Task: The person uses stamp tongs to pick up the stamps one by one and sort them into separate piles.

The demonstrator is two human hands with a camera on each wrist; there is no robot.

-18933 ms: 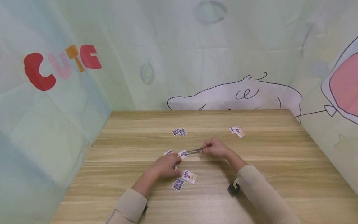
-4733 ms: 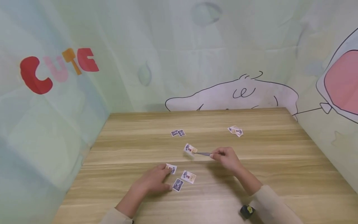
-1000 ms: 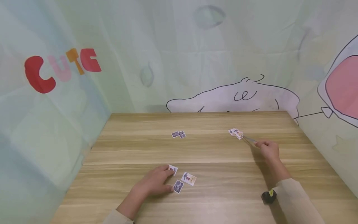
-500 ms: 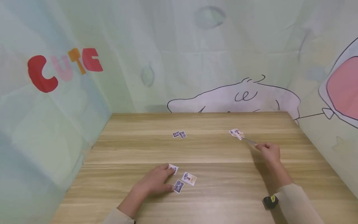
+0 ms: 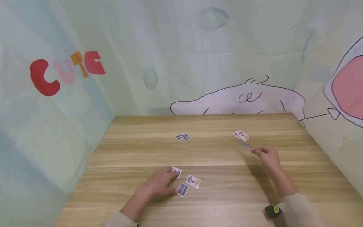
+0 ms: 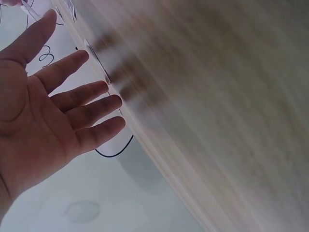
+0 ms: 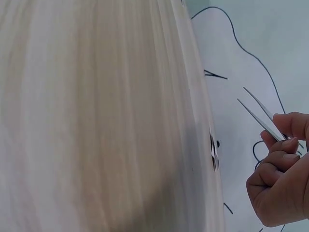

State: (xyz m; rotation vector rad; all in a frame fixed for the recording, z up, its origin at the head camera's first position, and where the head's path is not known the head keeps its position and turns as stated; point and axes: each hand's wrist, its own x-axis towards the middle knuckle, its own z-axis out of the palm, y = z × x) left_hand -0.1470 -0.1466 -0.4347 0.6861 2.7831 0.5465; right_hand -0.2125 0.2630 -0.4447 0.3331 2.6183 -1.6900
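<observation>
My right hand (image 5: 267, 157) pinches metal tweezers (image 7: 263, 116); in the right wrist view their tips stand apart with nothing between them. Just beyond the tweezers, at the back right, lies an overlapping pile of small picture cards (image 5: 241, 135). My left hand (image 5: 157, 184) is spread low over the table with fingers straight, as the left wrist view also shows. Its fingertips lie over a picture card (image 5: 177, 171), and its thumb tip is at the corner of a dark card (image 5: 182, 189). A lighter picture card (image 5: 193, 181) lies just right of these.
Two overlapping dark cards (image 5: 182, 136) lie at the back middle of the wooden table (image 5: 221, 195). A black object with a yellow-green mark (image 5: 273, 211) is by the right sleeve. A printed curtain (image 5: 193, 63) hangs behind the table and along its sides.
Earlier my right hand carried a card in the tweezers to the back-right pile. That card now lies on the pile, and the tweezers have drawn back left, without it. The left hand stays put.
</observation>
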